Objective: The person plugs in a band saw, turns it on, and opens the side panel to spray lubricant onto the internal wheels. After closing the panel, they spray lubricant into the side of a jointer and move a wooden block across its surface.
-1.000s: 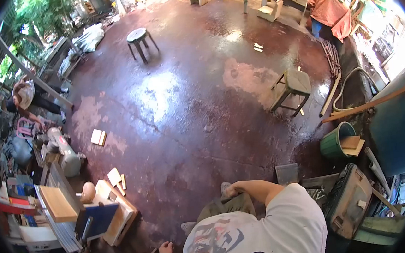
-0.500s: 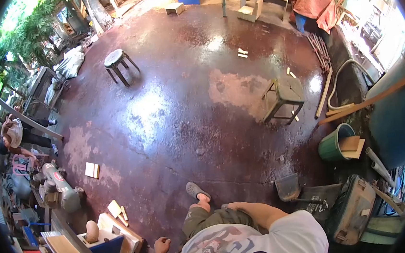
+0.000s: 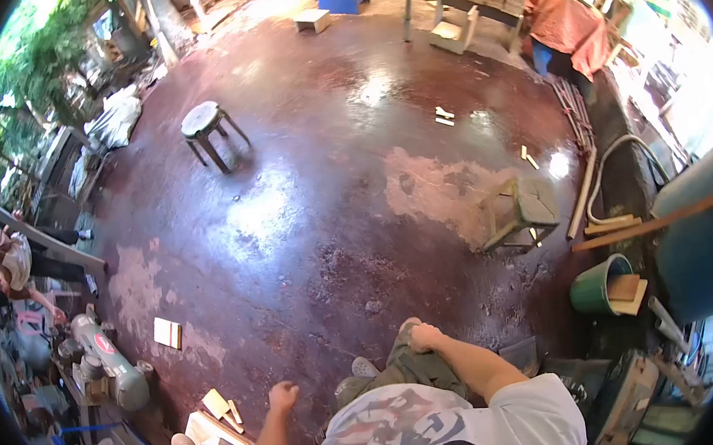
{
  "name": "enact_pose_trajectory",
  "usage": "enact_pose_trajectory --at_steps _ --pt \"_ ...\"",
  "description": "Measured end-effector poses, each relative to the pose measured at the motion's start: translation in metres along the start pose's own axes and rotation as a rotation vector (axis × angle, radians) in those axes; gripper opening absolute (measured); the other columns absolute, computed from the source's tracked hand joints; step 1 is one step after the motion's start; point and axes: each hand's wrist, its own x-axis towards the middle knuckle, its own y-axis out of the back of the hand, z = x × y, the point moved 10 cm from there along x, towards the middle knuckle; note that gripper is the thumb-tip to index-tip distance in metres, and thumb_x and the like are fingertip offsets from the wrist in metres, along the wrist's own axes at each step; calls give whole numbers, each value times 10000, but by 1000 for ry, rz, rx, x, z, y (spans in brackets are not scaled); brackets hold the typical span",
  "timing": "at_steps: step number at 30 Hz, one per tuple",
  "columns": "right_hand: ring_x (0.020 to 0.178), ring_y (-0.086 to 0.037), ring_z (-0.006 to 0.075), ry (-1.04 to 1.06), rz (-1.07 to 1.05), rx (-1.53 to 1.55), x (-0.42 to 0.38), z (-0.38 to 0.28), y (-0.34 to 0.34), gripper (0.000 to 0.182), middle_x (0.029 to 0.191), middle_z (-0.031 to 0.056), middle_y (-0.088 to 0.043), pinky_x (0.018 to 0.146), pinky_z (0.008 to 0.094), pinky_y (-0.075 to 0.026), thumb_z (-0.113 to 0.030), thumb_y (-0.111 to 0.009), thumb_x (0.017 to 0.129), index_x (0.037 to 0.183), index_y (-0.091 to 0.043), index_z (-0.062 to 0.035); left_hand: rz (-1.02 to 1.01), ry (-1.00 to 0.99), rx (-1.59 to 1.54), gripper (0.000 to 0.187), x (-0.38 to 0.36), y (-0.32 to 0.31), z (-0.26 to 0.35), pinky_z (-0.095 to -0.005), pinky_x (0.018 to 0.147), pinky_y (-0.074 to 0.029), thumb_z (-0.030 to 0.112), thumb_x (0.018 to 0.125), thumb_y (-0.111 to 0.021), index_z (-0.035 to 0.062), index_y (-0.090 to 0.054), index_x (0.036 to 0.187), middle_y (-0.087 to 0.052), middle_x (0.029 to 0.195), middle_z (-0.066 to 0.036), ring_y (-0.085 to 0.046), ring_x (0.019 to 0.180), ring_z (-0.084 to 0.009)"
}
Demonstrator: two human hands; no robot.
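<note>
My left hand [image 3: 284,397] hangs in the air left of my shirt, its fingers curled in, with nothing visible in it. Nearest to it on the floor are a pale wood block [image 3: 215,403] and thin wood strips [image 3: 236,412]. My right hand [image 3: 424,336] rests against the knee of my olive shorts [image 3: 404,356]; its fingers are too small and partly hidden to make out. A grey clog [image 3: 364,367] shows on one foot.
A round stool [image 3: 201,117] and a square stool [image 3: 521,208] stand on the red floor. At left are an air compressor [image 3: 106,350] and a bent-over person [image 3: 16,261]. A green bucket [image 3: 598,286] with boards and a worn case [image 3: 628,402] lie at right.
My view has shifted, and the workbench items at lower left have slid down. My left hand has risen and moved forward. My right hand now shows more plainly at the knee.
</note>
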Motion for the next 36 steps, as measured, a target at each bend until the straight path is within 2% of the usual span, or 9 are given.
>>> enact_pose_trajectory --at_steps 5,7,9,12,17,22,26,32,36 --pt "977 -684 454 445 155 -78 46 -7 90 393 1040 249 -717 855 524 -540 -371 -676 851 1029 -731 -25 11 -189 21 387 121 32 105 -517 924 -524 373 854 -578 47 -731 994 -715 1082 -198 -669 1047 -393" --pt "699 -700 330 444 262 291 46 -4 205 335 764 210 -721 689 442 -542 -313 -746 805 826 -742 22 -10 -79 13 382 183 36 128 -519 951 -517 343 855 -577 30 -728 1013 -702 1122 -212 -664 1062 -403" --pt "758 -716 369 250 417 614 96 56 274 326 775 233 -718 737 443 -548 -277 -724 826 850 -737 48 -11 203 -201 334 214 69 162 -491 924 -551 267 822 -622 65 -741 1059 -737 1028 -206 -701 1000 -386" --pt "732 -709 334 213 588 408 183 126 373 280 768 218 -719 726 443 -547 -225 -719 833 860 -738 53 207 153 -323 279 285 107 210 -480 883 -568 233 810 -633 91 -775 1004 -749 985 -187 -720 949 -373" --pt "794 -714 319 372 320 376 305 65 574 250 834 220 -723 743 427 -541 -194 -713 846 901 -726 49 239 298 -403 248 324 159 276 -469 886 -562 297 845 -657 93 -797 866 -752 918 -176 -718 958 -368" --pt "749 -676 239 655 506 349 367 -69 836 161 805 143 -721 731 376 -526 -123 -664 888 882 -687 37 185 609 -421 332 379 174 295 -441 885 -563 398 887 -670 95 -800 851 -755 867 -165 -730 928 -335" --pt "745 -643 177 704 674 381 456 -63 967 198 764 106 -700 739 343 -515 -142 -619 921 875 -688 38 301 548 -604 246 492 183 304 -456 853 -569 266 848 -615 89 -786 864 -752 891 -150 -722 915 -364" --pt "598 -620 228 221 483 309 566 191 963 221 684 108 -661 551 417 -501 -163 -595 842 822 -672 43 325 226 -193 241 792 362 453 -502 862 -562 209 798 -584 79 -752 911 -727 955 -204 -697 937 -418" --pt "695 -656 279 4 233 -11 576 273 933 241 769 143 -690 641 436 -525 -212 -597 847 887 -705 1 312 126 -154 549 985 479 636 -484 1013 -493 157 781 -640 72 -601 1322 -664 1250 -228 -624 1180 -381"
